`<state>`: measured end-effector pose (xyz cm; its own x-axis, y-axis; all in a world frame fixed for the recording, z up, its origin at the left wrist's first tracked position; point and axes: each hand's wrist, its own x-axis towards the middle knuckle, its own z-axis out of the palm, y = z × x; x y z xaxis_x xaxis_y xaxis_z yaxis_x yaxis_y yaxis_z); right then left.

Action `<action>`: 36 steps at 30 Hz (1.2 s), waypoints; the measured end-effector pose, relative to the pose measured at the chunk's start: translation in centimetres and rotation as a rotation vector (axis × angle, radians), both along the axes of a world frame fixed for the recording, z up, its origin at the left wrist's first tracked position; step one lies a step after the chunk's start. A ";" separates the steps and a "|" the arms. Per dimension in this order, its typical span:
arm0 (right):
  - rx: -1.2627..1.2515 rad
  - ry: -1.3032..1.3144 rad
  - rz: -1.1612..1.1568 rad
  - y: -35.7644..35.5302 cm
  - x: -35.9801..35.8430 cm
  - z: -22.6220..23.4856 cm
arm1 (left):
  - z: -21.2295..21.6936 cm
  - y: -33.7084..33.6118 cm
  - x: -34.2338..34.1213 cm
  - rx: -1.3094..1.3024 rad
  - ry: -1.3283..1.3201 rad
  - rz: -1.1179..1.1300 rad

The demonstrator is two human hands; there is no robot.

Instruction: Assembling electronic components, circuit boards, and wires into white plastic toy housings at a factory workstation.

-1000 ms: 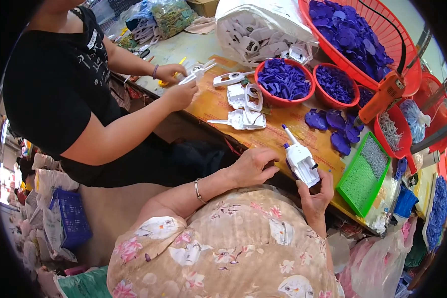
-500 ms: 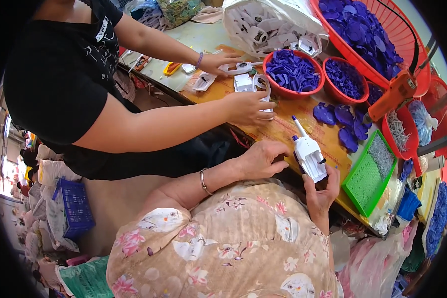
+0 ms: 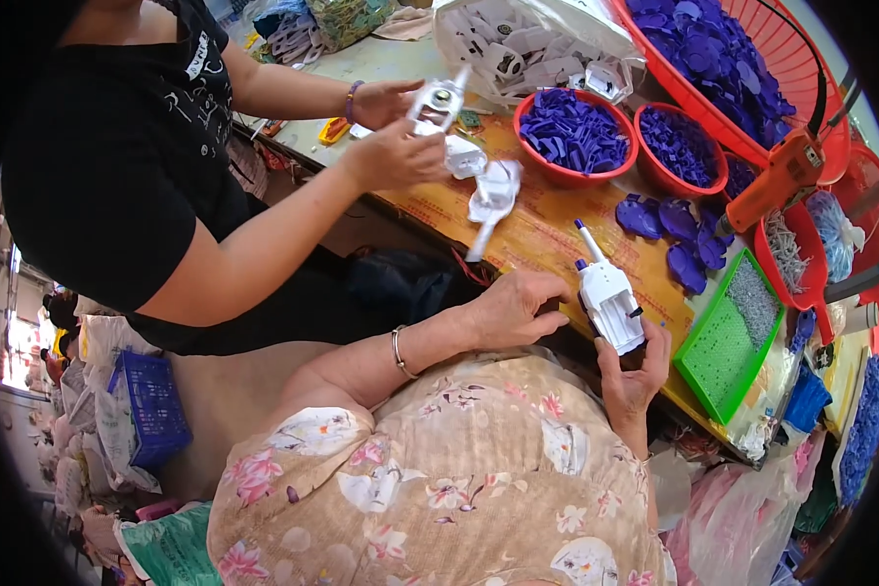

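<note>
My right hand (image 3: 637,376) grips the lower end of a white plastic toy housing (image 3: 607,296) with thumb and fingers. A narrow white stem with purple tips sticks up from the housing, its lower half is an open hollow, and a small black piece juts from its side. Left of it, apart from the housing, my left hand (image 3: 523,308) is curled at the table's edge; whatever its fingers may hold is hidden. Across the table corner, a co-worker's hands (image 3: 400,146) hold another white housing (image 3: 438,105). A blurred white part (image 3: 495,195) lies below those hands.
Red bowls of purple parts (image 3: 574,137) stand behind a few loose purple discs (image 3: 687,271). At the right are a green tray of small metal pieces (image 3: 718,361), a red scoop of screws (image 3: 786,252) and an orange electric screwdriver (image 3: 781,181). A large red basket (image 3: 752,146) stands behind.
The co-worker's hands have lifted a white housing off the table and drawn it back toward their body. Another white part has shifted toward the table edge. My hands stay nearly still.
</note>
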<state>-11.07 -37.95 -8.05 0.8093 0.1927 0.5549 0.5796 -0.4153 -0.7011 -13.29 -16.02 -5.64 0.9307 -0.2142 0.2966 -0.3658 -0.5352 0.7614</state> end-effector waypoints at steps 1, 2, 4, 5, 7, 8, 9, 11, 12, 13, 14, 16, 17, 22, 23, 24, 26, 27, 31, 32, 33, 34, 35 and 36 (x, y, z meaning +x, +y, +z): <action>0.001 0.000 0.000 0.1 0.1 0.0 | 0.0 0.0 0.0 0.001 0.001 0.001; 0.002 0.001 0.001 0.1 0.1 -0.1 | 0.1 0.0 0.0 0.002 0.012 0.006; -0.006 0.002 0.003 0.1 0.1 0.1 | 0.2 0.0 0.0 -0.001 0.028 0.008; -0.007 0.005 0.002 0.1 0.1 0.1 | 0.2 -0.1 -0.1 -0.011 0.024 0.009; -0.008 0.013 0.002 -0.1 -0.1 -0.1 | 0.2 -0.2 -0.2 -0.017 0.018 0.012; -0.007 0.014 0.004 -0.1 -0.2 -0.1 | 0.2 -0.2 -0.2 -0.012 0.028 0.015; -0.010 0.009 0.006 0.0 -0.1 -0.1 | 0.2 -0.1 -0.1 -0.005 0.034 0.018; -0.010 0.002 0.013 0.0 -0.1 -0.1 | 0.1 0.0 0.0 -0.007 0.052 0.022; -0.010 0.023 0.010 0.1 -0.1 0.0 | 0.1 0.0 0.1 -0.010 0.073 0.027; -0.009 0.044 0.008 0.1 -0.2 0.0 | -0.1 0.1 0.0 -0.006 0.070 0.034; -0.005 0.041 0.015 0.1 -0.2 0.0 | -0.3 0.0 0.0 -0.011 0.065 0.025; -0.013 0.056 0.001 0.1 -0.3 0.0 | -0.5 0.0 0.0 -0.015 0.058 0.019; -0.010 0.054 0.006 0.0 -0.4 0.1 | -0.5 0.0 0.0 -0.011 0.057 0.014; -0.025 0.027 0.006 0.0 -0.1 -0.4 | -0.5 0.0 0.1 -0.011 0.058 0.014; -0.025 0.029 0.006 -0.1 -0.1 -0.4 | -0.4 0.0 0.1 -0.008 0.076 0.017; -0.019 0.030 0.010 0.0 -0.1 -0.2 | -0.3 0.0 0.1 -0.005 0.093 0.018; -0.013 0.034 0.012 0.1 -0.1 0.0 | -0.2 0.1 0.2 -0.003 0.079 0.017; -0.016 0.031 0.008 0.2 -0.1 0.0 | -0.2 0.0 0.2 0.001 0.065 0.018; -0.018 0.066 0.015 0.0 -0.4 0.1 | -0.2 0.0 0.1 -0.004 0.085 0.018; -0.020 0.069 0.017 0.0 -0.4 0.2 | -0.2 0.1 0.2 0.002 0.062 0.015; -0.022 0.066 0.014 0.0 -0.3 0.3 | -0.2 0.1 0.2 0.007 0.040 0.012; -0.025 0.063 0.013 0.1 -0.3 0.3 | -0.3 0.1 0.3 0.005 0.044 0.014; -0.027 0.066 0.014 0.1 -0.2 0.3 | -0.3 0.1 0.3 0.007 0.036 0.012; -0.024 0.062 0.012 0.1 -0.2 0.3 | -0.4 0.1 0.3 0.010 0.027 0.008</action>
<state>-11.27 -37.88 -7.78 0.8392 0.2154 0.4993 0.5409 -0.4253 -0.7257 -12.98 -15.90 -6.05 0.9400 -0.2094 0.2695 -0.3410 -0.5453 0.7657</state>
